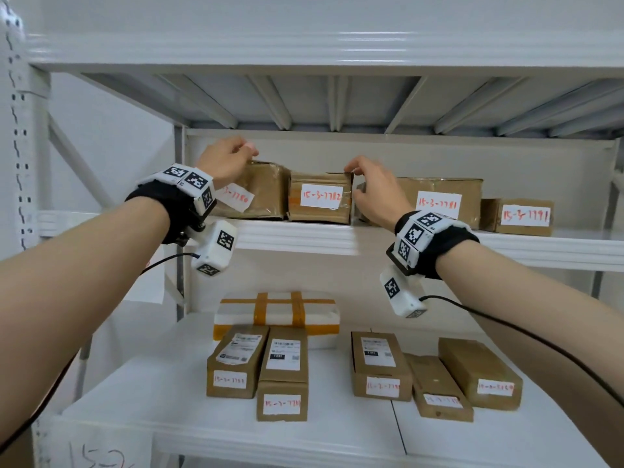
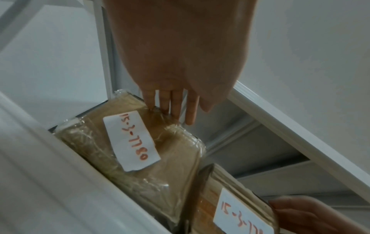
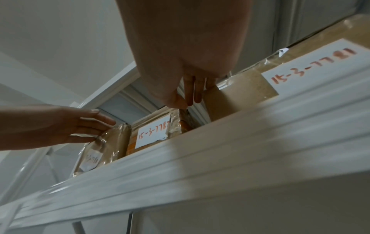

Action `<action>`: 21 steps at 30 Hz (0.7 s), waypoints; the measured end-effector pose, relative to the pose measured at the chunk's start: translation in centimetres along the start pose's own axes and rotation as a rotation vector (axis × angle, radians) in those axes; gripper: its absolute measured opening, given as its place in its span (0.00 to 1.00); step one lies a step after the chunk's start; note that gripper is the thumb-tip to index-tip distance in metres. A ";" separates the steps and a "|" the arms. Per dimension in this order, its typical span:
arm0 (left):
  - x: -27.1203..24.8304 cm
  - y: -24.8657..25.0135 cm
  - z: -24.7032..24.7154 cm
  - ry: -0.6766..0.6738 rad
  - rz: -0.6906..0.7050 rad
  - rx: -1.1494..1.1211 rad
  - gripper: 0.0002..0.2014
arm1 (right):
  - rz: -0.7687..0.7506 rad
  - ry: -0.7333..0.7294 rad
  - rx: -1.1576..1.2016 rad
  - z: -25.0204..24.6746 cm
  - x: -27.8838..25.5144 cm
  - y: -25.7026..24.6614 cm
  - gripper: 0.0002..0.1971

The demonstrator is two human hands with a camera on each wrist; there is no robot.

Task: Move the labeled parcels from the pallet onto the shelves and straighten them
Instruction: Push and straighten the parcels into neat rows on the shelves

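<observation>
Hands both up at the upper shelf [image 1: 304, 236]. My left hand [image 1: 224, 162] sits on the top front edge of the parcel marked 15-3-7780 [image 1: 256, 194], at the left end of the row; fingers [image 2: 176, 104] straight in the left wrist view, tips touching the plastic wrap at that edge, not wrapped round anything. My right hand [image 1: 374, 189] is at the right side of the parcel marked 15-3-7782 [image 1: 319, 197]: thumb and forefinger pinch its top right corner, remaining fingers reach down into the gap toward the parcel marked 15-3-7781 [image 1: 435, 197]. 7780 and 7782 stand side by side, touching or nearly so, labels facing out; 7780's label [image 2: 131, 140] is stuck on tilted. Further right on that shelf, 7781, then the parcel marked 15-3-7791 [image 1: 521, 216] just beside it. Lower shelf [image 1: 135, 410] carries five brown labelled parcels [image 1: 282, 373] near the front and a white box with orange tape [image 1: 277, 314] behind them.
</observation>
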State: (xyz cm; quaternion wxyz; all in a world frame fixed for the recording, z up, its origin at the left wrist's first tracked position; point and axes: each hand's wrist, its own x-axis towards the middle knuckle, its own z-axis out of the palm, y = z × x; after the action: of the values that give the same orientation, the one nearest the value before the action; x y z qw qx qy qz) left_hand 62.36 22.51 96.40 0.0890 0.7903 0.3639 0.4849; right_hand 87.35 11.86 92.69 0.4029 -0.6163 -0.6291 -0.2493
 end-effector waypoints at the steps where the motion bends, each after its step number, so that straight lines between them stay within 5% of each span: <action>1: -0.1 -0.1 -0.1 -0.004 0.009 0.007 0.19 | -0.001 0.002 0.005 0.1 0.0 -0.1 0.21; 12: 0.0 1.9 2.4 0.035 0.120 0.087 0.14 | 0.059 0.031 -0.092 -1.4 -1.2 0.8 0.22; 21: 0.2 4.3 5.4 0.018 0.163 0.121 0.16 | 0.273 0.069 -0.311 -4.0 -3.1 3.0 0.30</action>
State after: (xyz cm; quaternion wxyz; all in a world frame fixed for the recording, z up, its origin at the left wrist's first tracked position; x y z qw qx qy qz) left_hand 69.01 20.66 95.93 -0.0020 0.8169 0.3277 0.4747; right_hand 90.86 7.16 91.77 0.3543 -0.7417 -0.4795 -0.3073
